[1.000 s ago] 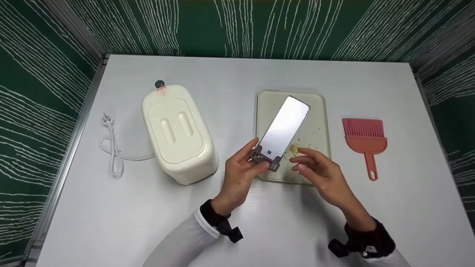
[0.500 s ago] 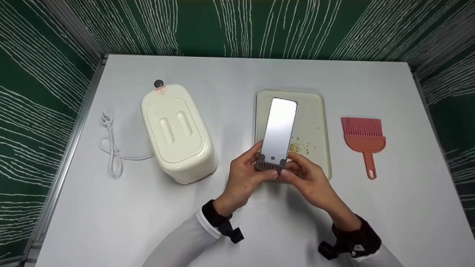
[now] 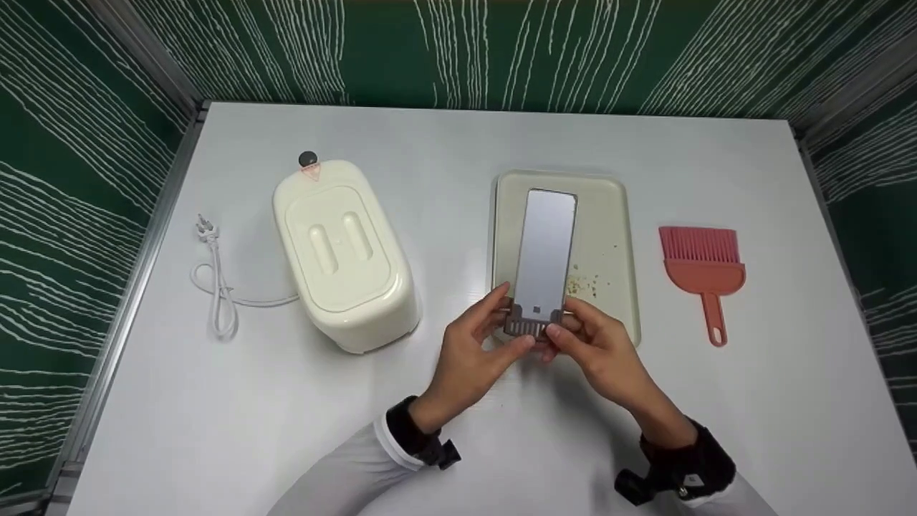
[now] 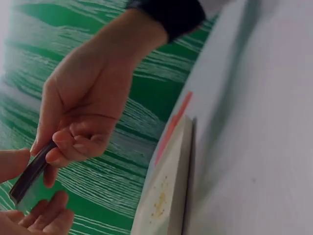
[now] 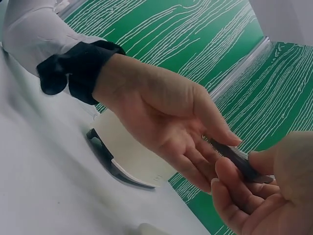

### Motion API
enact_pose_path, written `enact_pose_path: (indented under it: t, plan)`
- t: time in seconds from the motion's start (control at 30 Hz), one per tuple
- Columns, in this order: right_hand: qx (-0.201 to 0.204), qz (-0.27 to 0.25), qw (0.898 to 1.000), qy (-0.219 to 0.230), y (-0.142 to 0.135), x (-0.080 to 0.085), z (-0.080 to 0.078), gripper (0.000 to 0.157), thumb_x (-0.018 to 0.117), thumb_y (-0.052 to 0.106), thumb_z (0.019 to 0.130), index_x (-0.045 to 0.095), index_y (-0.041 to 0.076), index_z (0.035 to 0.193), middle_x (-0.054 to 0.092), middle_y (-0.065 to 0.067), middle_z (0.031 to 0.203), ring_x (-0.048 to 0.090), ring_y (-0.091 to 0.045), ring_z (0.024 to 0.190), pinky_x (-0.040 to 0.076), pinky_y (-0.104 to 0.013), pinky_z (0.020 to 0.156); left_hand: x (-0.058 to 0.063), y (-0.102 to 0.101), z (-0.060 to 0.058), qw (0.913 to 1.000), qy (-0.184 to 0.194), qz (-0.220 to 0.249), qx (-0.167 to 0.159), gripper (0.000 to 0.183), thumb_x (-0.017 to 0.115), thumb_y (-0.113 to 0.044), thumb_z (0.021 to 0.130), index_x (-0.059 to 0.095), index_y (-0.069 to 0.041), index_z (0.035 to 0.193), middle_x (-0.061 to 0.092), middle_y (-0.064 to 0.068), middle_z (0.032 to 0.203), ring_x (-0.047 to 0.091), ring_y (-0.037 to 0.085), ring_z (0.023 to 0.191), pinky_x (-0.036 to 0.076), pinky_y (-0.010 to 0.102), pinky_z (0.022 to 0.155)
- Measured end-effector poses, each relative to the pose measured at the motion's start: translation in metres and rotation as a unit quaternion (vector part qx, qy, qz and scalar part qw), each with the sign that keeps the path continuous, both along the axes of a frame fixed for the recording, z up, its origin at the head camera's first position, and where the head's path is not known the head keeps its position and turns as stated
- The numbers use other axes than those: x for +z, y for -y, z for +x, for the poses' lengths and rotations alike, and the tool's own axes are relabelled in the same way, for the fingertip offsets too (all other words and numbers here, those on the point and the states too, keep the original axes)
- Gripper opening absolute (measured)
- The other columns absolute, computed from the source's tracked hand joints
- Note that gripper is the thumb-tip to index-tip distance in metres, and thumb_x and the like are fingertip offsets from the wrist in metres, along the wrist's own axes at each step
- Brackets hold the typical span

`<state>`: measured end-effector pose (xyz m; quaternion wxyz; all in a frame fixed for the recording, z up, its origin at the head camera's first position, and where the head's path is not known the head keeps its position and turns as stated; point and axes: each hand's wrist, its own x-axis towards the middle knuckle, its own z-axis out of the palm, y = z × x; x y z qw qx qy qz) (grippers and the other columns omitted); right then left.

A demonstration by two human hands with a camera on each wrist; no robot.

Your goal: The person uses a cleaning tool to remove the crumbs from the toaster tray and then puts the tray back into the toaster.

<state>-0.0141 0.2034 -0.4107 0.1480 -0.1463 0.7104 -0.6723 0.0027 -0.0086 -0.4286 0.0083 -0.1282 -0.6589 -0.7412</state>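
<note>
Both hands hold a toaster crumb tray, a long flat metal plate with a dark slotted end, tilted above a pale shallow tray. My left hand has its thumb at the bottom left of the slotted end and a forefinger along the left edge. At the right corner of that end, my right hand pinches between thumb and fingers. In the left wrist view the crumb tray shows edge-on, between the right thumb and curled fingers. The fingers beneath the plate are hidden in the head view. Yellowish crumbs lie on the pale tray.
A cream toaster with a closed lid stands on the left. Its white cord lies bundled, with the plug at the end. To the right lies a pink brush set in a red dustpan.
My right hand has come in from the right and taken hold of the slotted end. The crumb tray has turned from leaning right to nearly straight and lost its bright glare.
</note>
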Motion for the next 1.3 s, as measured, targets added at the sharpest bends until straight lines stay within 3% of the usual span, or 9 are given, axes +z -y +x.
enact_pose_path:
  t: [0.07, 0.2, 0.47, 0.6, 0.67, 0.83, 0.97, 1.13, 1.3]
  plan:
    - [0.004, 0.004, 1.0, -0.005, -0.001, 0.0, 0.0, 0.034, 0.058, 0.001, 0.107, 0.052, -0.014, 0.136, 0.073, -0.021, 0.104, 0.071, -0.019, 0.078, 0.062, -0.033, 0.075, -0.001, 0.004, 0.005, 0.9943, -0.066, -0.072, 0.042, 0.061, 0.077, -0.007, 0.095, 0.05, 0.005, 0.149, 0.063, 0.017, 0.133, 0.066, 0.026, 0.119, 0.052, 0.041, 0.105]
    - [0.011, 0.021, 1.0, -0.015, -0.001, -0.001, 0.0, 0.028, 0.058, 0.002, 0.107, 0.055, -0.011, 0.131, 0.07, -0.021, 0.094, 0.069, -0.021, 0.074, 0.062, -0.032, 0.075, -0.003, 0.016, 0.012, 0.9643, -0.176, -0.154, 0.125, 0.047, 0.074, -0.002, 0.094, 0.061, 0.003, 0.139, 0.064, 0.017, 0.132, 0.063, 0.029, 0.12, 0.05, 0.042, 0.105]
    - [0.015, 0.056, 0.998, -0.029, -0.001, -0.007, 0.001, 0.02, 0.059, 0.003, 0.107, 0.06, -0.008, 0.123, 0.069, -0.014, 0.086, 0.069, -0.02, 0.073, 0.058, -0.028, 0.073, 0.005, 0.043, 0.02, 0.8749, -0.335, -0.223, 0.27, 0.03, 0.068, 0.004, 0.085, 0.072, 0.001, 0.115, 0.069, 0.018, 0.12, 0.062, 0.035, 0.109, 0.045, 0.044, 0.096]
    - [0.017, 0.064, 0.998, -0.024, 0.0, -0.009, 0.002, 0.017, 0.059, 0.003, 0.106, 0.061, -0.008, 0.119, 0.067, -0.02, 0.085, 0.069, -0.019, 0.073, 0.058, -0.029, 0.073, 0.009, 0.056, 0.019, 0.8338, -0.376, -0.233, 0.331, 0.016, 0.066, -0.004, 0.095, 0.074, 0.003, 0.107, 0.071, 0.021, 0.115, 0.063, 0.038, 0.108, 0.043, 0.046, 0.103]
    - [0.023, 0.069, 0.997, -0.019, 0.001, -0.01, 0.003, 0.019, 0.06, 0.004, 0.106, 0.062, -0.008, 0.121, 0.067, -0.02, 0.085, 0.068, -0.019, 0.074, 0.058, -0.029, 0.073, 0.009, 0.063, 0.018, 0.8209, -0.377, -0.232, 0.361, 0.017, 0.066, -0.007, 0.099, 0.074, 0.005, 0.106, 0.072, 0.023, 0.115, 0.064, 0.039, 0.111, 0.04, 0.049, 0.108]
    - [0.044, 0.08, 0.996, 0.004, 0.001, -0.014, 0.006, 0.033, 0.061, 0.005, 0.106, 0.058, -0.007, 0.137, 0.069, -0.019, 0.087, 0.068, -0.018, 0.075, 0.058, -0.031, 0.073, 0.008, 0.082, 0.014, 0.8139, -0.345, -0.23, 0.407, 0.025, 0.072, -0.002, 0.089, 0.073, 0.009, 0.111, 0.068, 0.026, 0.126, 0.058, 0.041, 0.127, 0.031, 0.055, 0.117]
    - [0.068, 0.085, 0.994, 0.012, 0.003, -0.018, 0.009, 0.031, 0.061, 0.008, 0.107, 0.059, -0.007, 0.134, 0.068, -0.025, 0.088, 0.069, -0.021, 0.076, 0.057, -0.032, 0.07, 0.009, 0.096, 0.012, 0.8192, -0.312, -0.242, 0.416, 0.044, 0.076, 0.003, 0.079, 0.069, 0.01, 0.122, 0.058, 0.028, 0.142, 0.045, 0.043, 0.14, 0.025, 0.061, 0.119]
    - [0.095, 0.093, 0.991, 0.024, 0.005, -0.022, 0.011, 0.026, 0.061, 0.01, 0.107, 0.062, -0.004, 0.128, 0.069, -0.021, 0.088, 0.069, -0.022, 0.075, 0.055, -0.03, 0.066, 0.009, 0.106, 0.008, 0.8337, -0.264, -0.261, 0.409, 0.058, 0.079, -0.002, 0.083, 0.061, 0.009, 0.137, 0.042, 0.033, 0.156, 0.031, 0.048, 0.148, 0.017, 0.063, 0.121]
    - [0.126, 0.108, 0.986, 0.034, 0.009, -0.025, 0.013, 0.018, 0.06, 0.009, 0.107, 0.062, -0.003, 0.12, 0.069, -0.009, 0.085, 0.068, -0.018, 0.076, 0.052, -0.027, 0.066, 0.007, 0.114, 0.005, 0.8384, -0.224, -0.286, 0.406, 0.068, 0.079, -0.006, 0.087, 0.051, 0.01, 0.147, 0.031, 0.035, 0.161, 0.024, 0.054, 0.15, 0.01, 0.063, 0.123]
